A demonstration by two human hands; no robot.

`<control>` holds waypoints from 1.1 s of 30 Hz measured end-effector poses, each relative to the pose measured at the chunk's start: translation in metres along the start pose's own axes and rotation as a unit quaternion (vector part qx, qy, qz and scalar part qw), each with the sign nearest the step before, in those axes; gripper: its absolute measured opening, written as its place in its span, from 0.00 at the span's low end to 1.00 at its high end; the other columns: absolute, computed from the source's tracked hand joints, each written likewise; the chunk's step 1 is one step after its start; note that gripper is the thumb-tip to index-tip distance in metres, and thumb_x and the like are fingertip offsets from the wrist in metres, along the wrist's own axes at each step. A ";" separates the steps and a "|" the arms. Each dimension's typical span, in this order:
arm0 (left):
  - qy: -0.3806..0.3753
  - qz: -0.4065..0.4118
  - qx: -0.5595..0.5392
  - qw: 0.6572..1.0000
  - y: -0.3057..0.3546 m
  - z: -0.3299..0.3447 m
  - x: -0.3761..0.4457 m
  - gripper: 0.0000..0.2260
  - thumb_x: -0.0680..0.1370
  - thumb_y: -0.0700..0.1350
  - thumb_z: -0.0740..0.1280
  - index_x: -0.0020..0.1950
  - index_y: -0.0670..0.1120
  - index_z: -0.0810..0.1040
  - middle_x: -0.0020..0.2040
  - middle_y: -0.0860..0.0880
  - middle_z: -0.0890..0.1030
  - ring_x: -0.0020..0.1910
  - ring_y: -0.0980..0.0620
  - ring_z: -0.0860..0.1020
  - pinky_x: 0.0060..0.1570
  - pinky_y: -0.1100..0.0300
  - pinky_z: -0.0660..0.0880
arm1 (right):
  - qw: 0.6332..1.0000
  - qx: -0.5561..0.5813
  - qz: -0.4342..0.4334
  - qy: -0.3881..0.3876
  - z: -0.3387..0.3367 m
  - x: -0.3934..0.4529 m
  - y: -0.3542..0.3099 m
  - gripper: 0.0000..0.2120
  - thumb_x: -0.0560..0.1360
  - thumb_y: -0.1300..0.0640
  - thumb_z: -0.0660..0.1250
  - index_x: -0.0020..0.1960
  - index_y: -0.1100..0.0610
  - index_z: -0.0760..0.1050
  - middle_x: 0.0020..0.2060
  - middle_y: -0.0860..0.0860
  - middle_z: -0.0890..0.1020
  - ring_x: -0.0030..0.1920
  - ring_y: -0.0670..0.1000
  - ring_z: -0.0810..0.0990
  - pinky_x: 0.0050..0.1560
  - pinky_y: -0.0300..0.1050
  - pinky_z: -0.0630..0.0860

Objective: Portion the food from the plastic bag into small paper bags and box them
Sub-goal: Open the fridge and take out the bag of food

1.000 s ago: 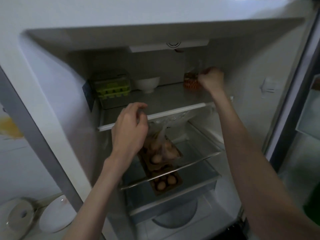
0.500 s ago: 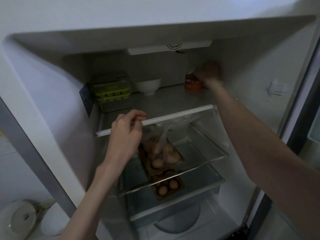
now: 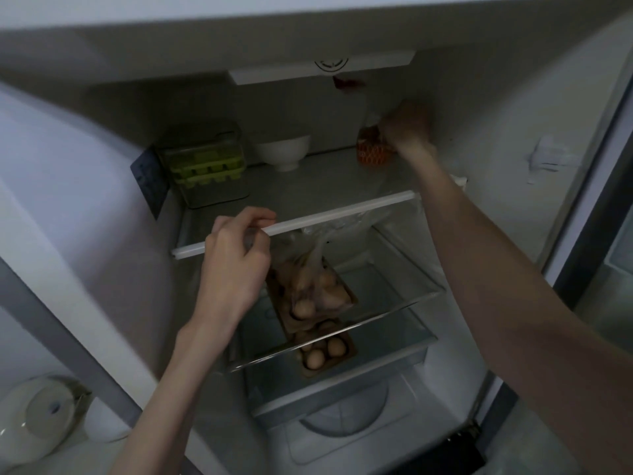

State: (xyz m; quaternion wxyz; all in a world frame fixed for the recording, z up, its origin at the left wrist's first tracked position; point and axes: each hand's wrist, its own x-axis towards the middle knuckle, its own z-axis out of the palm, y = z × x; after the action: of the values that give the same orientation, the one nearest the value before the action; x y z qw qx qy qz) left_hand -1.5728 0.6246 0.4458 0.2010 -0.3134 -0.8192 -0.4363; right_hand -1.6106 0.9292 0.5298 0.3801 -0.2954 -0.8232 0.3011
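Observation:
I look into an open fridge. My left hand (image 3: 236, 265) is at the front rim of the top shelf (image 3: 308, 222), with its fingers curled and pinching the neck of a clear plastic bag (image 3: 317, 281). The bag hangs below that shelf and holds roundish brown and pinkish pieces. My right hand (image 3: 407, 128) reaches to the back right of the top shelf. It grips the clear top of a small orange patterned bag (image 3: 371, 152) that stands there. No paper bags or box are in view.
A clear box with green trays (image 3: 209, 166) and a white bowl (image 3: 284, 150) stand at the back of the top shelf. A brown egg tray (image 3: 325, 353) lies below the glass shelf (image 3: 394, 303). White lidded pots (image 3: 37, 416) sit outside at lower left.
My right hand has moved a little further back and up with the top of the orange bag. My left hand keeps the plastic bag at the shelf rim. The view has come closer.

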 end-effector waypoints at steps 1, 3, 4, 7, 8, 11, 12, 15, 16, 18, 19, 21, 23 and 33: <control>-0.002 -0.003 0.006 1.000 0.001 -0.001 -0.001 0.15 0.77 0.36 0.61 0.57 0.51 0.80 0.48 0.55 0.76 0.51 0.61 0.74 0.47 0.84 0.60 | 1.000 -0.003 -0.001 -0.001 0.000 -0.002 -0.001 0.24 0.78 0.48 0.61 0.66 0.65 0.70 0.63 0.62 0.75 0.65 0.59 0.73 0.61 0.47 0.69; -0.009 -0.003 0.015 1.000 0.002 -0.002 -0.003 0.16 0.77 0.36 0.61 0.59 0.51 0.80 0.53 0.49 0.76 0.47 0.64 0.73 0.46 0.84 0.60 | 1.000 -0.005 0.003 -0.008 -0.002 -0.007 0.000 0.22 0.78 0.51 0.61 0.67 0.64 0.67 0.64 0.60 0.74 0.65 0.58 0.73 0.60 0.45 0.69; -0.013 -0.004 0.017 1.000 0.002 -0.002 -0.004 0.16 0.77 0.37 0.61 0.59 0.51 0.79 0.54 0.47 0.76 0.47 0.62 0.72 0.46 0.81 0.61 | 1.000 -0.006 0.006 -0.013 -0.004 -0.011 0.001 0.21 0.79 0.53 0.61 0.66 0.64 0.68 0.63 0.59 0.75 0.64 0.57 0.74 0.57 0.43 0.70; -0.031 -0.011 0.027 0.999 0.001 -0.003 -0.007 0.16 0.77 0.39 0.61 0.61 0.53 0.78 0.56 0.47 0.74 0.48 0.58 0.72 0.47 0.66 0.64 | 1.000 -0.005 0.004 -0.027 -0.014 -0.028 0.002 0.08 0.77 0.55 0.62 0.50 0.58 0.76 0.48 0.56 0.80 0.54 0.55 0.78 0.37 0.33 0.70; -0.040 -0.012 0.029 0.999 0.000 -0.003 -0.008 0.16 0.77 0.39 0.61 0.62 0.54 0.77 0.56 0.48 0.73 0.46 0.60 0.71 0.48 0.65 0.64 | 1.000 -0.001 -0.007 -0.025 -0.018 -0.034 0.001 0.09 0.77 0.54 0.62 0.42 0.57 0.75 0.43 0.56 0.79 0.51 0.57 0.78 0.35 0.33 0.69; -0.081 -0.004 0.036 0.996 -0.001 -0.008 -0.012 0.19 0.77 0.40 0.62 0.66 0.53 0.74 0.60 0.47 0.71 0.48 0.59 0.70 0.51 0.64 0.63 | 1.000 -0.002 -0.018 0.025 -0.034 -0.060 -0.004 0.16 0.75 0.51 0.65 0.46 0.65 0.78 0.46 0.62 0.81 0.51 0.58 0.80 0.41 0.40 0.67; -0.098 0.006 0.040 0.994 0.000 -0.010 -0.014 0.20 0.76 0.38 0.62 0.67 0.51 0.73 0.62 0.46 0.72 0.55 0.56 0.71 0.54 0.64 0.63 | 0.999 0.006 -0.018 0.043 -0.040 -0.070 -0.005 0.14 0.74 0.54 0.67 0.48 0.65 0.78 0.46 0.60 0.81 0.49 0.57 0.80 0.41 0.40 0.67; -0.116 0.056 0.041 0.991 0.005 -0.018 -0.028 0.22 0.75 0.34 0.63 0.70 0.45 0.71 0.70 0.44 0.71 0.70 0.48 0.66 0.66 0.65 0.59 | 0.997 0.003 -0.031 0.068 -0.057 -0.101 -0.010 0.04 0.70 0.61 0.66 0.41 0.62 0.76 0.39 0.57 0.79 0.44 0.56 0.79 0.39 0.40 0.70; -0.115 0.067 0.031 0.991 0.007 -0.022 -0.036 0.23 0.75 0.33 0.63 0.70 0.44 0.71 0.71 0.45 0.70 0.72 0.48 0.65 0.68 0.64 0.58 | 0.997 0.000 -0.038 0.069 -0.062 -0.112 -0.011 0.05 0.70 0.61 0.64 0.40 0.62 0.77 0.40 0.59 0.80 0.45 0.58 0.80 0.40 0.43 0.72; -0.115 0.078 0.003 0.990 0.009 -0.030 -0.055 0.22 0.76 0.34 0.64 0.70 0.46 0.71 0.71 0.47 0.71 0.71 0.50 0.66 0.68 0.61 0.61 | 0.997 0.007 -0.039 0.071 -0.073 -0.135 -0.013 0.06 0.68 0.62 0.62 0.34 0.58 0.76 0.41 0.58 0.81 0.47 0.59 0.81 0.42 0.44 0.73; -0.117 0.085 -0.007 0.989 0.009 -0.034 -0.065 0.21 0.77 0.35 0.64 0.69 0.47 0.71 0.69 0.48 0.72 0.70 0.51 0.67 0.67 0.61 0.62 | 0.997 0.008 -0.034 0.071 -0.078 -0.148 -0.014 0.08 0.67 0.62 0.60 0.30 0.54 0.73 0.39 0.56 0.80 0.47 0.58 0.81 0.40 0.42 0.71; -0.120 0.102 -0.020 0.987 0.010 -0.041 -0.086 0.19 0.77 0.35 0.64 0.67 0.47 0.73 0.65 0.49 0.74 0.66 0.50 0.70 0.65 0.58 0.66 | 0.996 0.006 -0.025 0.088 -0.088 -0.177 -0.015 0.11 0.66 0.62 0.60 0.27 0.52 0.67 0.34 0.51 0.76 0.43 0.55 0.80 0.39 0.40 0.68; -0.126 0.115 -0.043 0.984 0.012 -0.045 -0.108 0.17 0.77 0.34 0.64 0.64 0.46 0.75 0.60 0.50 0.76 0.62 0.49 0.72 0.63 0.55 0.68 | 0.995 0.003 -0.023 0.095 -0.098 -0.212 -0.012 0.12 0.68 0.63 0.60 0.27 0.52 0.67 0.29 0.48 0.73 0.38 0.51 0.75 0.38 0.41 0.66; -0.181 0.198 -0.089 0.959 0.022 -0.035 -0.226 0.13 0.74 0.32 0.62 0.53 0.42 0.80 0.51 0.50 0.78 0.49 0.52 0.75 0.48 0.64 0.70 | 0.998 0.055 0.010 0.013 -0.127 -0.432 0.064 0.10 0.73 0.67 0.65 0.35 0.56 0.74 0.29 0.45 0.74 0.33 0.42 0.72 0.31 0.30 0.63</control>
State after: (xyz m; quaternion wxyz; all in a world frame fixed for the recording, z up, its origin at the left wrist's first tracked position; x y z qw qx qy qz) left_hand -1.3922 0.5278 0.3410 0.1029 -0.5597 -0.7214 -0.3946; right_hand -1.2604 0.6957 0.3580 0.4038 -0.2858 -0.7973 0.3459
